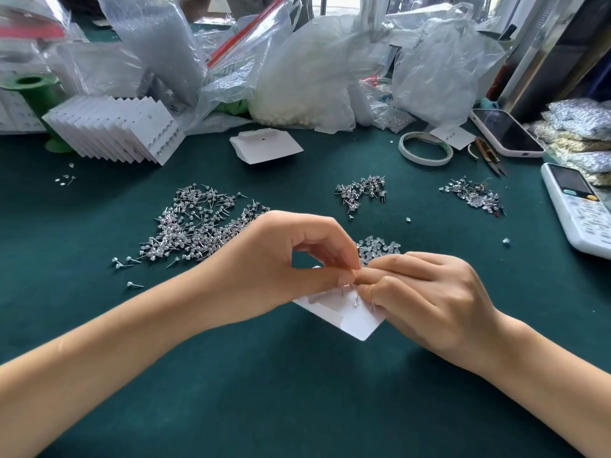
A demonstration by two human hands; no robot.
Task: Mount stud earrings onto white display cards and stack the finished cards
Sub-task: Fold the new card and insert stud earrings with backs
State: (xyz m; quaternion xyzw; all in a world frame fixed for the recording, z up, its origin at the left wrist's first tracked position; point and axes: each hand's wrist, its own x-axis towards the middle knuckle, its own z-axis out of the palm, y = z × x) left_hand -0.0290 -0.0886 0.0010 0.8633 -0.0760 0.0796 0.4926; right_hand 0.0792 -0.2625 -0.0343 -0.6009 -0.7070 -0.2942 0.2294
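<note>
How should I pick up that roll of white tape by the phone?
Pinch the tape roll across its near rim, one finger inside the open hole and the thumb outside, coming straight down from above. It lies flat and thin, so its sides offer little to grip.

Lying tilted on the green cloth under both hands: white card (347,317), back up, 3 stud posts sticking up from it. Spreading loose to the far left: big pile of silver studs (198,226); 2 smaller heaps (362,193) farther right. Leaning fanned at far left: stack of finished cards (115,130). Resting beyond the middle: blank cards (266,145).
</note>
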